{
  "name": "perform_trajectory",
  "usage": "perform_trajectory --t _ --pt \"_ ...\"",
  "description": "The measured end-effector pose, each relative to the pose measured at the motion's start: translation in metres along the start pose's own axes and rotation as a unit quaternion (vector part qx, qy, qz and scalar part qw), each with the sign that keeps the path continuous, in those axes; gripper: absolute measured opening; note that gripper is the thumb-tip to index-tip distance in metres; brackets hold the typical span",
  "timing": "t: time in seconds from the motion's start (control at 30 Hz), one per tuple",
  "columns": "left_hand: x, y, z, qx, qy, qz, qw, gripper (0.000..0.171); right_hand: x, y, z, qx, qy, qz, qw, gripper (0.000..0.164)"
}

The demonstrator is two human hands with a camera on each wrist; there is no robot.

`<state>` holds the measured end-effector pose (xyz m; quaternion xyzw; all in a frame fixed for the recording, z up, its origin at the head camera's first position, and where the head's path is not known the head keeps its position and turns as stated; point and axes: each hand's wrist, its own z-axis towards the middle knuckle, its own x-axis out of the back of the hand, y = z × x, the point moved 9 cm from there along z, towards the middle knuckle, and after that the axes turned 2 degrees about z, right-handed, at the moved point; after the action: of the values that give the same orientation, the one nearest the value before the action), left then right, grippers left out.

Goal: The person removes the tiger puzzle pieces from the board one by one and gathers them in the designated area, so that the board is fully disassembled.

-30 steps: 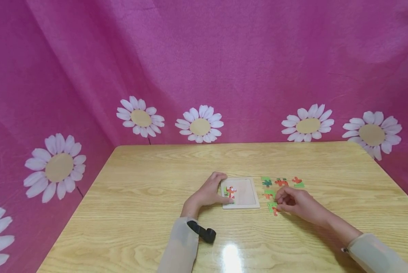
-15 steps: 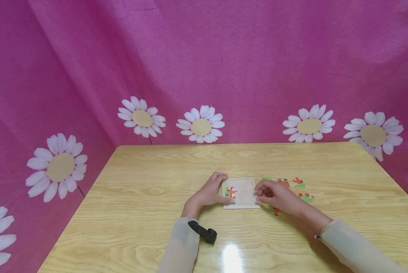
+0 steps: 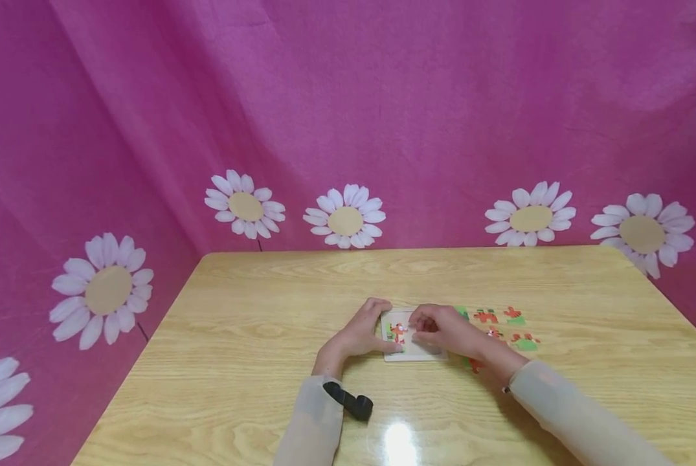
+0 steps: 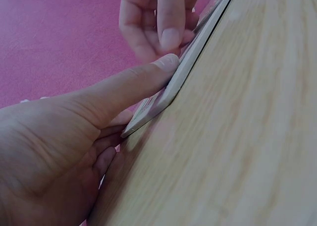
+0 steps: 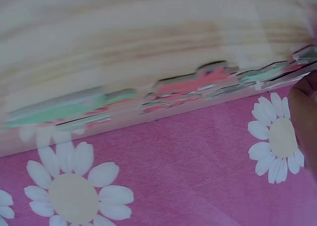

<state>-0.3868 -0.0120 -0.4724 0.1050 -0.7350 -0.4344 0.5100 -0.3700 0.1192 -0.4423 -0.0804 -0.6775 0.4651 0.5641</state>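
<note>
My left hand [image 3: 356,333] grips the left side of a square wooden puzzle tray [image 3: 420,357]. In the left wrist view its thumb [image 4: 133,89] lies on the tray's near edge, with the fingers at the far side. At the tray's left a fox picture [image 3: 398,331] shows in orange, white and green. My right hand [image 3: 449,330] is over the right half of the tray, thumb and fingertips pinching a puzzle piece almost wholly hidden by the fingers. In the left wrist view the right fingertips [image 4: 169,37] hang close over the tray, slightly blurred.
Several loose puzzle pieces lie right of the tray, among them a red one [image 3: 486,316], a red-green one [image 3: 514,316] and a green-orange one [image 3: 525,342]. The right forearm partly covers others. A flowered pink cloth [image 3: 435,129] hangs behind the wooden table [image 3: 254,336].
My right hand has moved left from the loose pieces to over the tray, uncovering pieces at the right. The left hand keeps its grip on the tray.
</note>
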Motion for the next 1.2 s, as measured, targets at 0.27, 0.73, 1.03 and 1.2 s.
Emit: perform_trajectory --t 0.27,0.73,1.03,1.2 --pt "-0.001 -0.001 0.001 -0.004 0.000 0.010 0.9999 0.084 -0.005 -0.009 0.011 0.026 -0.003 -0.034 0.999 0.019" --pt "0.000 0.001 0.000 0.002 0.003 0.001 1.0000 0.082 -0.016 -0.004 0.025 -0.008 -0.040 -0.007 0.999 0.017" --pt "0.002 0.001 0.001 -0.001 0.004 0.001 1.0000 0.083 -0.015 -0.004 0.025 -0.028 -0.037 0.003 0.999 0.022" --pt "0.000 0.000 0.001 -0.002 0.003 0.003 1.0000 0.083 -0.014 -0.004 0.023 -0.022 -0.027 0.003 0.999 0.019"
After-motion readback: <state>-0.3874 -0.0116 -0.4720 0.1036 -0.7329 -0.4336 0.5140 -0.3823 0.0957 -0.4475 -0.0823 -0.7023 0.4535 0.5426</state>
